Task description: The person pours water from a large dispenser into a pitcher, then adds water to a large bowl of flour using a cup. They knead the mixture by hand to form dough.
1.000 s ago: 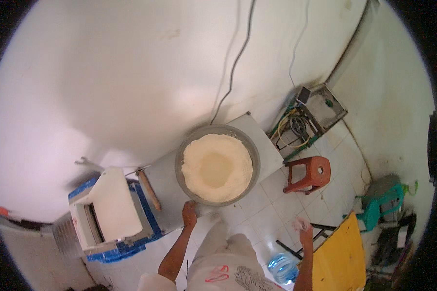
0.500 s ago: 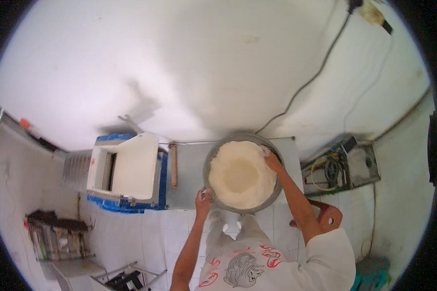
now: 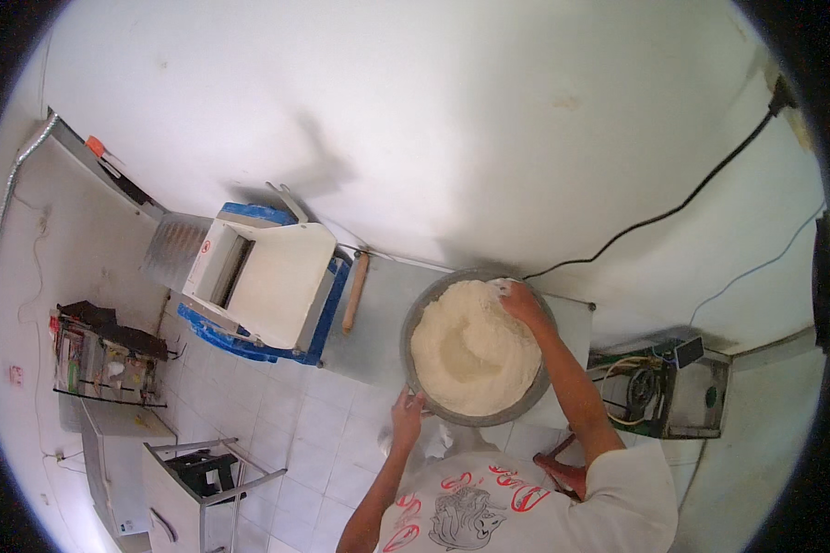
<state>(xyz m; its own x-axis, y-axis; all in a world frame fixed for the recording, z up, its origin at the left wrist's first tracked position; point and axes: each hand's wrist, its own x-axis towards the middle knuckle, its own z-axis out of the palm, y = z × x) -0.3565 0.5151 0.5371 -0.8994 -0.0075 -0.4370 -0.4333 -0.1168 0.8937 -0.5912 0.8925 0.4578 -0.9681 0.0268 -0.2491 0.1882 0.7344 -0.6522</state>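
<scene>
A large round grey basin [image 3: 409,364] holds a heap of pale flour-like powder [image 3: 452,318] with a darker, crescent-shaped hollow [image 3: 466,364] in it. My left hand [image 3: 408,412] grips the basin's near-left rim, thumb and fingers closed on it. At the far right side, my right hand [image 3: 522,302] reaches over the rim and touches the powder along the inner wall. Its fingertips look whitish and are partly lost against the powder, so how far they are closed does not show.
The basin stands on a grey table [image 3: 369,355]. Left of it lie a wooden rolling pin [image 3: 355,293] and a white-and-blue machine [image 3: 272,281]. A black cable [image 3: 655,219] runs along the wall behind. At right stands an open-framed machine [image 3: 659,392]; a reddish-brown stool [image 3: 563,465] is below.
The view has turned and shifted, tilting the scene. Powder now covers part of the once round hollow, leaving a crescent. My left hand stays at the rim, my right hand at the far side.
</scene>
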